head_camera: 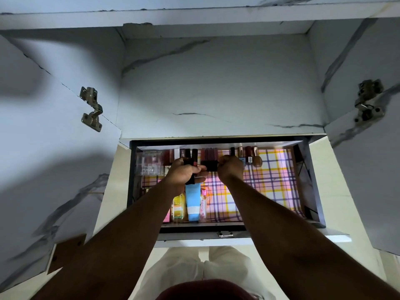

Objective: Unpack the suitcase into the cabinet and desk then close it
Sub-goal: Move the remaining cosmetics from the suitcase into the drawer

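**Two hands over an open cabinet drawer of cosmetics**

Head view, read left to right. An open cabinet door (54,118) with marble-pattern laminate carries one metal hinge (91,109); a second hinge (368,100) sits on the opposite door at far right. Between them lies the cabinet's bare inner shelf (220,87). Below it, a pulled-out drawer (311,180) with dark walls is lined with pink, yellow and purple checked paper (270,187). One small metal latch (225,234) is fixed at the middle of the drawer's front edge.

At the drawer's back left stands one clear plastic organiser (149,163). Just beside it, a row of upright lipsticks and small tubes (207,152) runs along the back wall; their number cannot be told, since both hands cover part of the row. The left hand (184,174) has its fingers curled round a bundle of slim dark tubes (190,167). The right hand (231,167) is closed in a fist, pinching a dark tube (211,164) at its left edge. Beneath the left wrist three items lie side by side against the front wall: one yellow bottle (178,207), one blue-and-white tube (193,202) and one pink tube (203,207). Four small bottles (252,156) stand to the right of the right hand.
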